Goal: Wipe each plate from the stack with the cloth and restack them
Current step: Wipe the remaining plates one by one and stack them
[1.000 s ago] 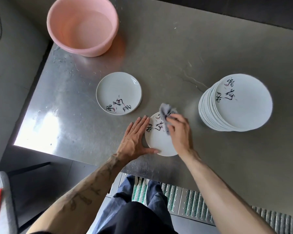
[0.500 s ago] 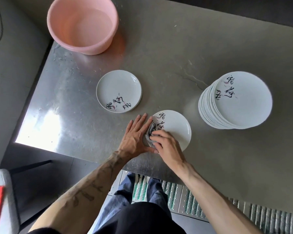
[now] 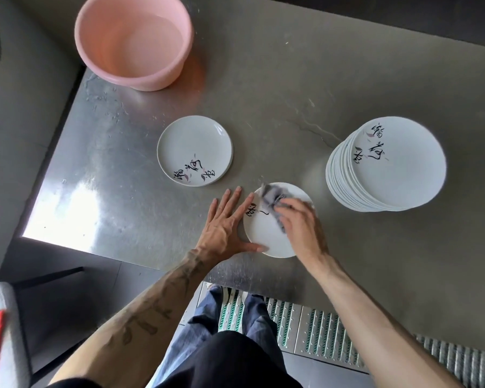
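Black brush calligraphy on the plates is illegible.

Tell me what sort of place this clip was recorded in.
Probably a commercial kitchen or dishwashing area. The steel worktable, the tall stack of matching plates, the pink basin and the slotted floor grating underfoot all point that way, though nothing settles it.

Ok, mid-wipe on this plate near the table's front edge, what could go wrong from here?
1. The plate being wiped sits close to the table edge; only the flat left hand braces it, so a hard stroke could push it off.
2. The tall plate stack leans, and a bump from the right hand holding the cloth might topple it.
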Demonstrator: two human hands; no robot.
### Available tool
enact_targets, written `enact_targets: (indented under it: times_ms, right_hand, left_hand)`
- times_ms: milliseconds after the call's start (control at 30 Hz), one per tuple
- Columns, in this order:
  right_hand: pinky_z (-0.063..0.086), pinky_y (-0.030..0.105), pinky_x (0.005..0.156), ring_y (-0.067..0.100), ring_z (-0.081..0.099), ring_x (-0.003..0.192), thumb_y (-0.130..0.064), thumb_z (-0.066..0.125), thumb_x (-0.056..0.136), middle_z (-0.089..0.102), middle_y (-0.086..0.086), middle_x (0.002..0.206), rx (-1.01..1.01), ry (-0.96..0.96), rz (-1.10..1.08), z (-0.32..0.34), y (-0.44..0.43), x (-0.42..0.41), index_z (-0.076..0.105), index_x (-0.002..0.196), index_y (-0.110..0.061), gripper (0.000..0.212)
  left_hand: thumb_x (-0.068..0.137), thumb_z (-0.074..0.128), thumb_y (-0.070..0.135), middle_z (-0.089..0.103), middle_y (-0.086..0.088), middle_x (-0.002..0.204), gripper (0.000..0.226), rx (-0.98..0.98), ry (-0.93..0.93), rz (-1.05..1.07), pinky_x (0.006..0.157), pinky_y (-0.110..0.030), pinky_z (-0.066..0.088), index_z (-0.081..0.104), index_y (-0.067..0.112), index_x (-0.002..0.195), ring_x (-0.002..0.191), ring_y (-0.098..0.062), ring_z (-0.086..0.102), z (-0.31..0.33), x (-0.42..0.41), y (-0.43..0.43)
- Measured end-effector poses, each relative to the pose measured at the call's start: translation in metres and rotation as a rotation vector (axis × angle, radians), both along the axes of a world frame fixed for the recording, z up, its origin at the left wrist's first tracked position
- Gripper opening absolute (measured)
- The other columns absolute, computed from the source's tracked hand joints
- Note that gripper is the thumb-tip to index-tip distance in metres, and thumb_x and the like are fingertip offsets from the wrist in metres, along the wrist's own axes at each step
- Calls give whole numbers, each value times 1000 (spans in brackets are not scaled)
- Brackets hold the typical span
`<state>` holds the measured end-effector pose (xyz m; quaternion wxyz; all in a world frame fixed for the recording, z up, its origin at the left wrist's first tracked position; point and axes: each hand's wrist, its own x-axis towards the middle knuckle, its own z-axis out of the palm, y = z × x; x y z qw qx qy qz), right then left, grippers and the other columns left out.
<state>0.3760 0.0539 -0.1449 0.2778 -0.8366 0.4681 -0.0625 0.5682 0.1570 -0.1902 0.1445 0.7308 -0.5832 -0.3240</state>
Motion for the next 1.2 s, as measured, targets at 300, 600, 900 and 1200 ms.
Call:
enact_targets:
  times_ms: [300,600,900,1200]
  right_hand:
    - [56,38,93,22,60,109,2,72,86,65,-2,128,108,-52,244,4,42,9,76,116,-14,35]
    - [58,41,87,31,63,101,6,69,83,68,4,119,-90,52,-34,6,0,-10,76,114,-11,36]
    - [57,41,88,26,60,108,2,70,83,66,-2,127,-13,29,150,3,1,-5,75,118,-17,40]
    - [54,40,99,30,61,113,4,69,88,66,3,131,48,3,-58,8,27,-9,74,121,-10,37]
  left_hand:
    - [59,66,91,-7,5,173,135,-4,-53,-24,128,-46,-4,4,35,165,158,-16,-14,0,-1,-1]
    - [57,70,91,-7,6,173,136,7,-1,8,126,-44,-12,2,41,163,158,-17,-15,4,-3,-3]
    - [55,69,93,-7,7,173,136,17,-10,4,126,-45,-10,1,43,163,158,-16,-14,2,-3,-3]
    - [54,66,94,-10,7,172,137,33,-17,-4,127,-47,-9,-2,45,162,157,-17,-17,4,-4,-4]
